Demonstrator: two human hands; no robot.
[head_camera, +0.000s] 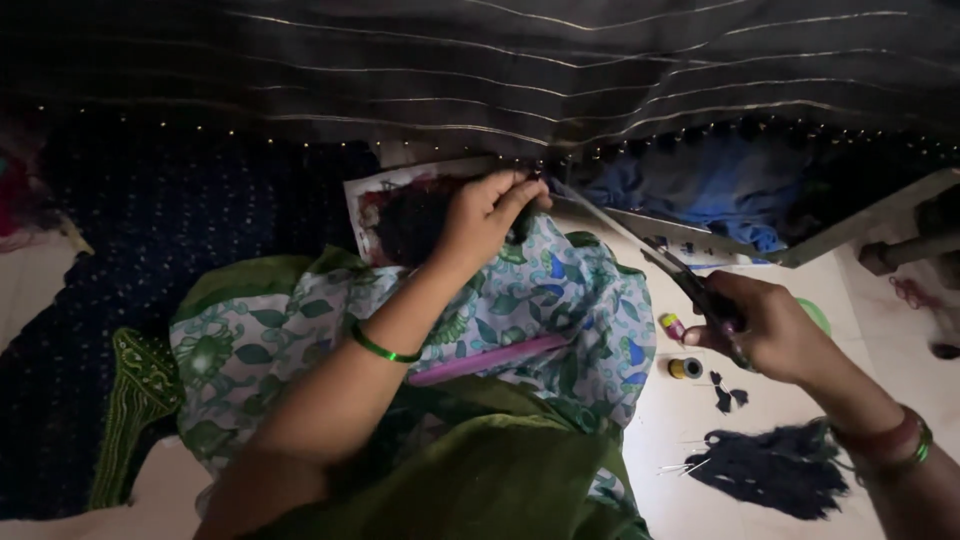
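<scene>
From the head view, a dark striped cloth (560, 70) with thin pale lines hangs across the top of the scene, and its lower edge carries a row of small dark tassels. The left hand (487, 213) is pinched shut on that edge, fingers curled around one tassel just below the hem. The right hand (770, 328) is clenched around the dark handles of a pair of scissors (640, 250), whose long blades reach up and left until the tips sit right beside the pinched tassel.

Between the two arms lies the person's lap, covered in floral cloth (560, 300) of white, green and blue, with plain green fabric (480, 480) below it. It fills the middle and hides much of the floor. A green bangle (383, 348) circles the left wrist; red and green bangles (895, 440) sit on the right one.

Behind the left hand a printed sheet (385, 205) with a white border lies flat, mostly covered by the hand and cloth. Under the right hand stand two small thread spools (680, 350), one pinkish, one yellow with a dark core, near each other. Close by lie a few cut dark scraps, and nearer the viewer a heap of dark thread (780, 468).

The floor (680, 430) is pale and smooth. Blue cloth (700, 185) is bundled beyond it, and a dark dotted fabric (170, 230) spreads to the left. The room is dim.
</scene>
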